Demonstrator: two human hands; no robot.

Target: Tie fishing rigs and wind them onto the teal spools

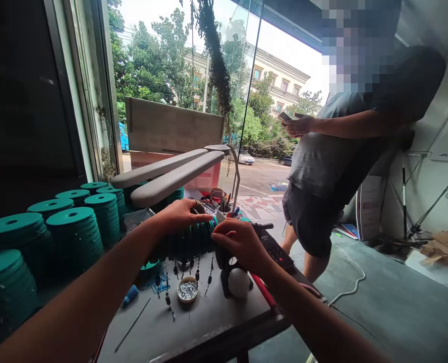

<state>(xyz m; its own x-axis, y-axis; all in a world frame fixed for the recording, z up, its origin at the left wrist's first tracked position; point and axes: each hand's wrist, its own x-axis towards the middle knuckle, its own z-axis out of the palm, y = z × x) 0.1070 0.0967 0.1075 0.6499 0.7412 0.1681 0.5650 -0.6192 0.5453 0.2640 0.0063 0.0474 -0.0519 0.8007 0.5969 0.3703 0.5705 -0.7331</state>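
My left hand (178,213) lies across the top of a row of dark bracelet-like loops (188,239), its fingers stretched to the right. Thin beaded cords (198,272) dangle from the row's lower side. At the row's right end, my right hand (241,241) has thumb and fingers closed in a pinch; whatever is between the tips is too small to make out. Below the row stands a small round bowl of silvery-white beads (187,290). A dark stand with a pale round part (238,282) is beneath my right hand.
Stacked teal spools (74,227) crowd the left. A white two-armed lamp (178,176) reaches over the table (205,322). Behind my right hand lies a dark keypad device (275,247). A person (322,166) stands at the right, holding a phone. A cable (356,282) runs across the floor.
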